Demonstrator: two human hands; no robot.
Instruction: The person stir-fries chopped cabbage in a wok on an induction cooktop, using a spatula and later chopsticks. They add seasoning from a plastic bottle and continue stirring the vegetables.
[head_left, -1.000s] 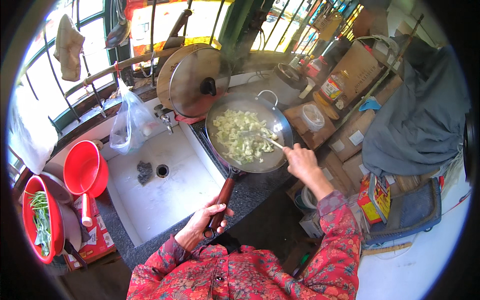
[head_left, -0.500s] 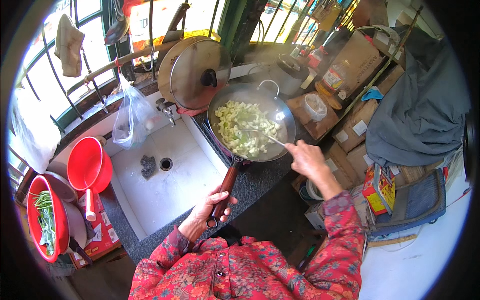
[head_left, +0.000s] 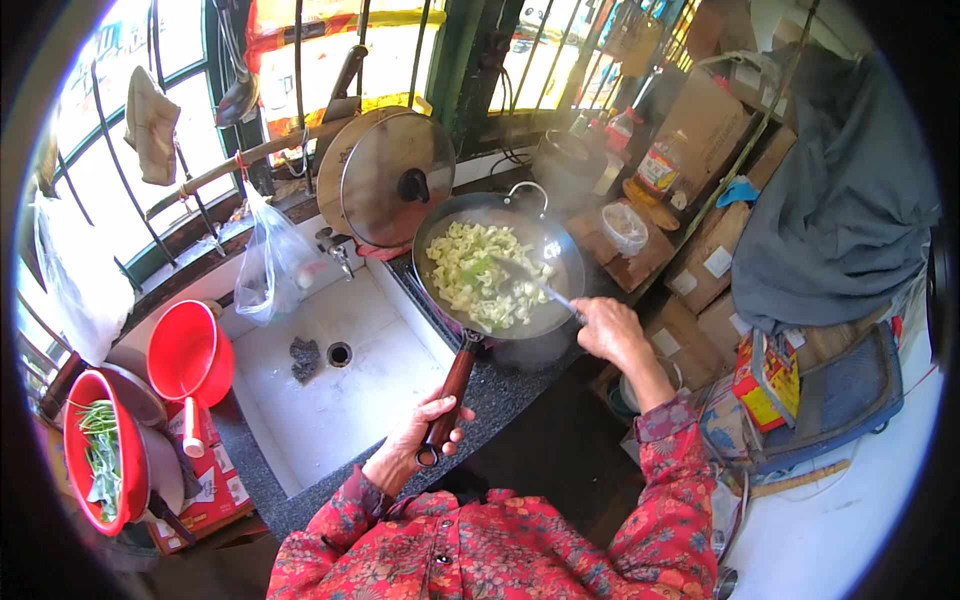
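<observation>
A steaming wok point(head_left: 556, 313) sits over the stove beside the sink, its dark wooden handle point(head_left: 459, 375) pointing toward me. My left hand point(head_left: 405, 440) is closed around the end of that handle. In the wok lie pale green and whitish chopped vegetable pieces point(head_left: 470, 275), perhaps cauliflower. My right hand point(head_left: 612, 332) grips a metal spatula point(head_left: 550, 293) just off the wok's right rim. The spatula's blade rests among the pieces and is partly hidden by steam.
A white sink point(head_left: 310, 420) lies left of the wok. Behind stand a glass lid point(head_left: 385, 190) and a round wooden board. A red dipper point(head_left: 185, 345) and a red basin point(head_left: 125, 500) of greens are at far left. Bottles, cardboard boxes point(head_left: 700, 130) and a plastic tub point(head_left: 625, 230) crowd the right.
The spatula has shifted in the vegetables, and my right hand has moved slightly right and down. The left hand keeps its hold on the handle. The whole view has tilted a little.
</observation>
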